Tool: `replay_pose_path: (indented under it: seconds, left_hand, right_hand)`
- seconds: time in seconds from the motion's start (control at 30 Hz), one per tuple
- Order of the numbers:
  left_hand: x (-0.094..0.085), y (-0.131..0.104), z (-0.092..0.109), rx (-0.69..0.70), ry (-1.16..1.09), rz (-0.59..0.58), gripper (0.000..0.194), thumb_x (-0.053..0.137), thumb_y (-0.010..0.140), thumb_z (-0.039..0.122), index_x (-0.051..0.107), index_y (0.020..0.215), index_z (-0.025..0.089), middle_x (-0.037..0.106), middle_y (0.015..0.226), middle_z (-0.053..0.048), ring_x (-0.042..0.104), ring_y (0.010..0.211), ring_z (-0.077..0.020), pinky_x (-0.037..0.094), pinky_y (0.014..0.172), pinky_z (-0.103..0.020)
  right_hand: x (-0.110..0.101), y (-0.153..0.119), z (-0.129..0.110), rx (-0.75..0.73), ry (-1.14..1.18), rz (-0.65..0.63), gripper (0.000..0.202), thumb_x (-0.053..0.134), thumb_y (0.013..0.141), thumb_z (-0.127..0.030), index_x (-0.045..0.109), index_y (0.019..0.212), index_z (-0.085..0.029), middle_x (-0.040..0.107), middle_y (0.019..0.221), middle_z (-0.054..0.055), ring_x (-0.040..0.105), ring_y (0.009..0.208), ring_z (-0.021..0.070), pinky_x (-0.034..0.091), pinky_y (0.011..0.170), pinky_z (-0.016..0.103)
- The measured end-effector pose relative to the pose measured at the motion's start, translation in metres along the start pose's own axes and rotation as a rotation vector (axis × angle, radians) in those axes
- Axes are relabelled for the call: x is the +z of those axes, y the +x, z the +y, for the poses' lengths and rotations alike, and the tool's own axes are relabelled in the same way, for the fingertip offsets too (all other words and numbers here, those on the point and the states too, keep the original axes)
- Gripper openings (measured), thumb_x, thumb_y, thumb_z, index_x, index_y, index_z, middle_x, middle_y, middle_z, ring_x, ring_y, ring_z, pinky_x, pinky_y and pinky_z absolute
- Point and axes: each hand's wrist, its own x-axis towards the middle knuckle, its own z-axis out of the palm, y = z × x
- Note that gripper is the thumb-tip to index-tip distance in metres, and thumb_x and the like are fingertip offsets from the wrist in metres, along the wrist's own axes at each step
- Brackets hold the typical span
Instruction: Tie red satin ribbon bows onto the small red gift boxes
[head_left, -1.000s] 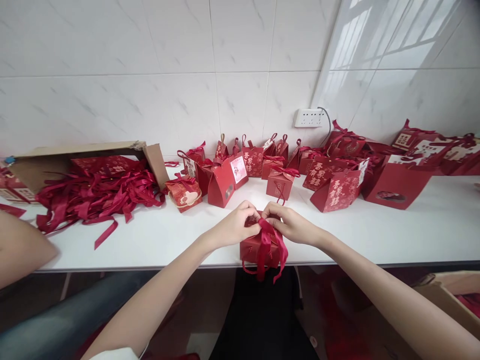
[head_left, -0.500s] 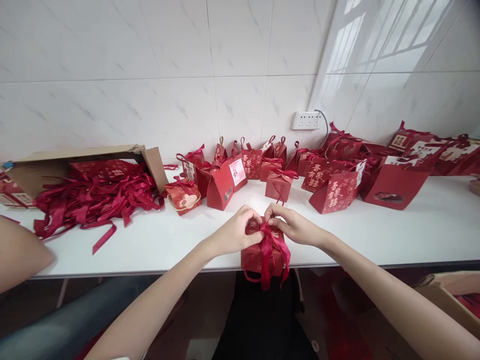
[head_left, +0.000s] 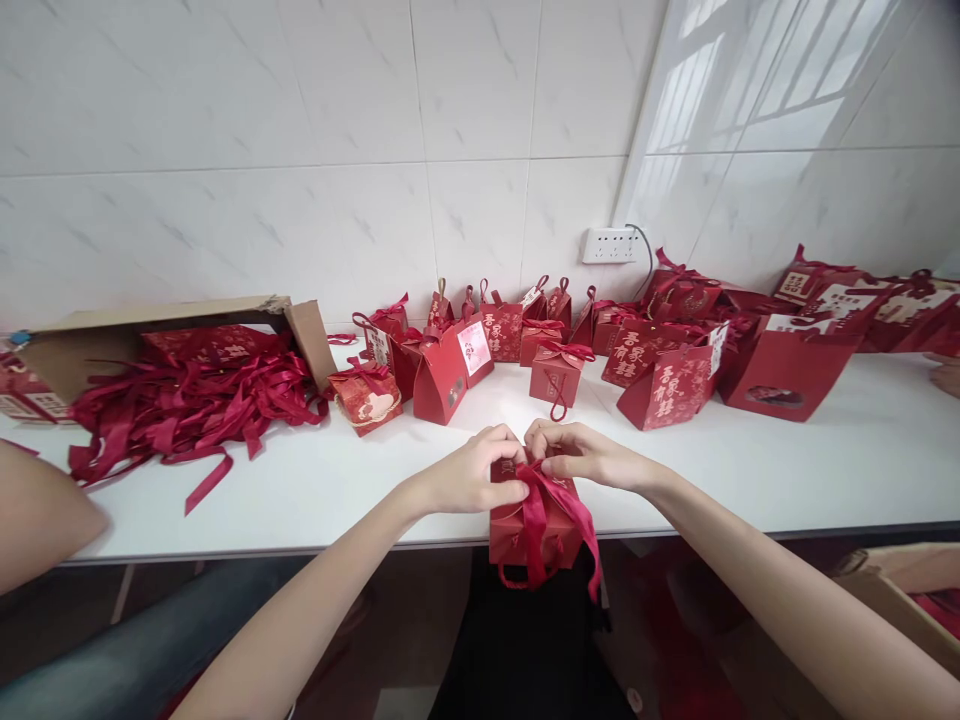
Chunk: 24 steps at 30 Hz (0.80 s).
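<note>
A small red gift box (head_left: 506,540) stands at the table's front edge, partly over it. On its top lies a shiny crimson ribbon (head_left: 534,525), gathered in the middle, with two tails hanging down the front. My left hand (head_left: 484,472) pinches the ribbon from the left, thumb and fingers closed at the gathered part. From the right, my right hand (head_left: 574,458) also pinches the ribbon there, its fingers curled. The exact shape of the knot is hidden behind my fingers. A twisted red cord handle (head_left: 517,578) hangs at the box's lower front.
On the white table (head_left: 360,500), a cardboard box (head_left: 311,345) at left spills a heap of crimson ribbons (head_left: 202,410). Several red gift boxes (head_left: 555,378) line the wall. Another carton (head_left: 892,590) sits lower right. A person's arm (head_left: 45,515) shows at the left edge.
The box has shifted slightly right and toward me, with both hands still at the ribbon. One ribbon tail now swings further right. My right fingers have moved a little at the knot.
</note>
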Motion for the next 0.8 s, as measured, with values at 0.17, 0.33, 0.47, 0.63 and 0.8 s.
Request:
replay_pose_path:
  seconds: [0.17,0.33,0.47,0.63,0.8]
  left_hand:
    - [-0.002,0.003,0.000,-0.012,0.099,0.023,0.012,0.053,0.073,0.025,0.047,0.066,0.018,0.043,0.081,0.001,0.045,0.075,-0.0139,0.039,0.072,-0.029]
    - [0.003,0.006,-0.005,0.019,-0.270,0.217,0.011,0.051,0.078,0.029,0.050,0.075,0.018,0.051,0.074,0.002,0.046,0.067,-0.0115,0.037,0.065,-0.026]
    - [0.004,0.005,-0.003,0.029,-0.451,0.134,0.009,0.054,0.079,0.025,0.047,0.083,0.019,0.053,0.070,0.003,0.046,0.060,-0.0089,0.034,0.058,-0.023]
    - [-0.003,0.003,-0.002,0.048,-0.611,0.055,0.020,0.054,0.075,0.017,0.048,0.094,0.019,0.055,0.070,0.003,0.046,0.062,-0.0087,0.033,0.061,-0.024]
    - [-0.007,0.003,0.006,0.071,-0.511,0.025,0.018,0.054,0.071,0.013,0.052,0.088,0.017,0.054,0.075,0.001,0.047,0.065,-0.0096,0.034,0.061,-0.024]
  right_hand:
    - [0.000,0.003,0.002,-0.001,0.091,-0.016,0.022,0.062,0.080,-0.035,0.053,0.075,-0.016,0.047,0.081,-0.001,0.044,0.066,0.0099,0.037,0.061,0.025]
    - [0.005,0.005,0.003,0.008,0.090,0.063,0.023,0.058,0.083,-0.038,0.053,0.079,-0.016,0.050,0.074,-0.001,0.044,0.067,0.0115,0.036,0.061,0.025]
    - [0.004,0.007,0.002,0.102,0.201,0.075,0.019,0.057,0.079,-0.034,0.050,0.076,-0.017,0.047,0.069,-0.002,0.042,0.064,0.0116,0.032,0.059,0.025]
    - [-0.005,0.009,-0.005,0.109,0.265,0.050,0.008,0.048,0.067,-0.023,0.047,0.062,-0.017,0.044,0.066,-0.002,0.041,0.064,0.0130,0.031,0.063,0.028]
    - [-0.005,0.013,-0.019,0.041,-0.003,0.054,0.010,0.052,0.063,-0.018,0.044,0.058,-0.018,0.044,0.068,-0.003,0.040,0.063,0.0118,0.030,0.061,0.027]
